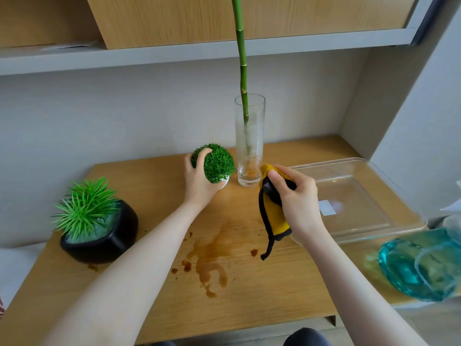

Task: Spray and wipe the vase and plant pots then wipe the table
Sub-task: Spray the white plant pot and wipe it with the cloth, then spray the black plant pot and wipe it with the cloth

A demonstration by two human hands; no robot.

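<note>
My left hand [198,181] grips a small round green plant [219,162] in a white pot [224,184], tilted, just left of the tall glass vase [250,146] that holds a bamboo stem [242,58]. My right hand [296,196] holds a yellow cloth with black trim [270,216], bunched, right beside the vase's base; its tail hangs down above the table. A spiky green plant in a black pot [99,228] stands at the left. Brown liquid stains [209,255] lie on the wooden table [274,295] between my forearms.
A clear plastic tray [361,196] sits at the right of the table. A turquoise glass object [419,265] is at the right edge. A grey shelf [174,58] hangs above against the wall.
</note>
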